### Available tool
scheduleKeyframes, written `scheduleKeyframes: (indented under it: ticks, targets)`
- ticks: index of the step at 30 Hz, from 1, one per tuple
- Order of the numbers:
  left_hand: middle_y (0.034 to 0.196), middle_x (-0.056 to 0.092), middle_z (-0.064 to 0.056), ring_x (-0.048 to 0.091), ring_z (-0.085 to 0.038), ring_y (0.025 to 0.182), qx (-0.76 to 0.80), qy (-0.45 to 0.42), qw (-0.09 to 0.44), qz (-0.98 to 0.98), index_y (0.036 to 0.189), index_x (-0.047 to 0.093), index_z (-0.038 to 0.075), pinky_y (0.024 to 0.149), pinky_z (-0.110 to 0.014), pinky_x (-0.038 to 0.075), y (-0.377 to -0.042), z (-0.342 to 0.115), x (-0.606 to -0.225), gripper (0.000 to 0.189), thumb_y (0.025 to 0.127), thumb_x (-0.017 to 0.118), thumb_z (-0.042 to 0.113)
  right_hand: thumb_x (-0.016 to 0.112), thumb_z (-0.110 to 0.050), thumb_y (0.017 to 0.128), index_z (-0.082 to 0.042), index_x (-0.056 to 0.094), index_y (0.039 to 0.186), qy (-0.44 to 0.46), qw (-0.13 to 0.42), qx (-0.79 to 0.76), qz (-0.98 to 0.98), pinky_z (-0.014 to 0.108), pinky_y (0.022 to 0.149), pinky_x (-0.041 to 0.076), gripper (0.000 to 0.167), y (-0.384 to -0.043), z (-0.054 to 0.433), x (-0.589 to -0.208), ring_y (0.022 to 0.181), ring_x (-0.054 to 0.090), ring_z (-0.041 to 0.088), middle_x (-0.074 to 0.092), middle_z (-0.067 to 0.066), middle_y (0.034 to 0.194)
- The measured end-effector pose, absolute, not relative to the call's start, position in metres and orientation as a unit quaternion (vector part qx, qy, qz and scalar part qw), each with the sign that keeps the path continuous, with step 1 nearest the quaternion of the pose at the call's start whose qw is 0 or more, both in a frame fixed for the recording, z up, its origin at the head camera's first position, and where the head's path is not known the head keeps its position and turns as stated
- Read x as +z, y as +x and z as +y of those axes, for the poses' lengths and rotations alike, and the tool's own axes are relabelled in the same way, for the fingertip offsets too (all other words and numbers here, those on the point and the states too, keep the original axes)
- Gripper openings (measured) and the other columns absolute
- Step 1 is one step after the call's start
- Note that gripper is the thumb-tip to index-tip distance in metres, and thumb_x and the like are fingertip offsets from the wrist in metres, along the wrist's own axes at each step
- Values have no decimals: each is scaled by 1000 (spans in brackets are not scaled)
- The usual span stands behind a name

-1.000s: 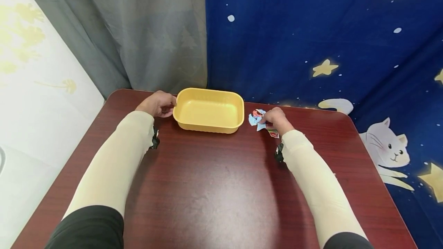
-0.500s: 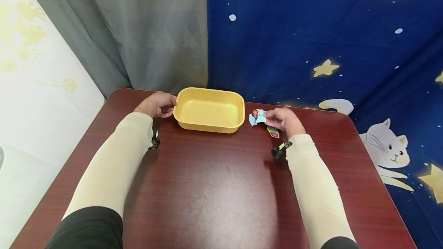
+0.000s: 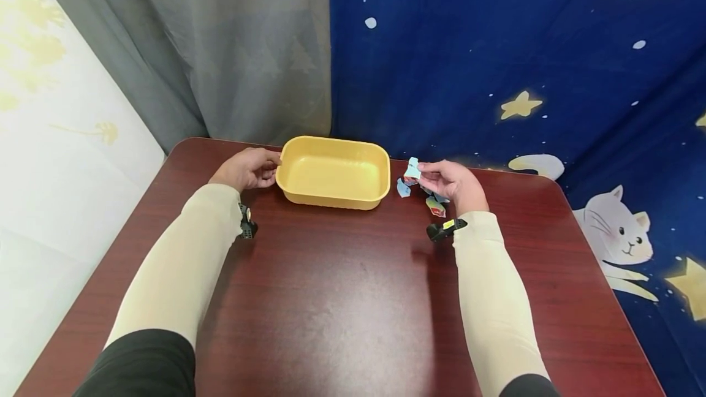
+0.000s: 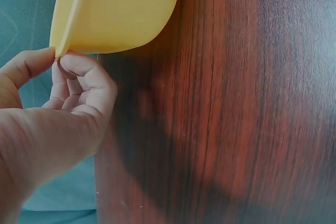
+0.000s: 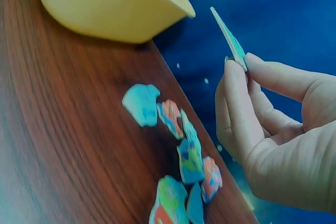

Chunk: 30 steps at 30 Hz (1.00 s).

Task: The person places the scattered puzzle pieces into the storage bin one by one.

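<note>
A yellow plastic basin [image 3: 333, 179] stands near the table's far edge. My left hand [image 3: 248, 168] pinches the rim at its left end; in the left wrist view, thumb and forefinger meet on the rim. To the right of the basin, my right hand [image 3: 455, 184] pinches a light blue puzzle piece [image 3: 412, 170] between thumb and fingers. The right wrist view shows this piece edge-on, raised off the table. Several other puzzle pieces [image 5: 191, 161], blue, green and orange, lie loosely grouped below the right hand, some overlapping.
The dark red wooden table [image 3: 331, 299] extends toward me. Behind it hang a grey curtain [image 3: 259, 48] and a blue curtain [image 3: 441, 60] with stars. Each wrist wears a small black camera, such as the right one [image 3: 444, 230].
My right hand has picked up a puzzle piece from the group and lifted it. The left hand stays on the basin's rim, and the basin has not moved.
</note>
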<state>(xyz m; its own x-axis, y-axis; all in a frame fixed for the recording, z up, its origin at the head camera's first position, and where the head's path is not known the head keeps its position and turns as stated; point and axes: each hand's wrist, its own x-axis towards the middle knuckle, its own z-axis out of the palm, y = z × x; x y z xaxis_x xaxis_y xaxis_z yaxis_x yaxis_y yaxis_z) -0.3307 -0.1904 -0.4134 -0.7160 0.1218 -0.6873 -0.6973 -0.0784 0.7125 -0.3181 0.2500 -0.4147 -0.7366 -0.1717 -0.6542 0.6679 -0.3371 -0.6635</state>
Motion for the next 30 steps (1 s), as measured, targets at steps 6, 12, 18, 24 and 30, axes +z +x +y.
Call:
scheduleKeyframes:
  ticks: [6,12,18,24,30]
  targets:
    - [79,64,-2,59,-14,65,725,-241,295,574,117,55,16,62,-26,53,-333,-193,-419,24,94,57,8,59,0,94,-3,70,85,226,270,-783,513,30,84,55,15,-324,232,-411,73,70,17,71,8,79]
    - [80,65,-1,58,-14,67,745,-248,293,546,114,58,17,62,-27,51,-332,-194,-424,22,95,56,7,59,2,93,-3,70,88,210,276,-785,514,30,76,58,13,-329,212,-411,75,71,17,72,8,81]
    - [88,62,0,57,-14,70,749,-253,294,538,118,59,20,65,-26,51,-331,-196,-425,25,95,57,9,58,6,93,-2,68,94,210,272,-792,505,31,71,59,13,-333,194,-411,76,71,19,73,11,83]
    - [89,62,0,57,-14,70,747,-251,301,537,126,56,21,65,-26,52,-329,-198,-424,34,95,58,8,55,7,93,-2,62,104,194,278,-791,509,29,67,59,15,-339,177,-410,74,70,18,72,11,82]
    - [85,64,0,57,-15,69,751,-244,295,537,130,55,20,64,-26,52,-330,-196,-426,39,94,59,6,55,10,92,0,65,95,170,272,-794,516,29,67,59,14,-340,165,-408,72,70,18,72,11,80]
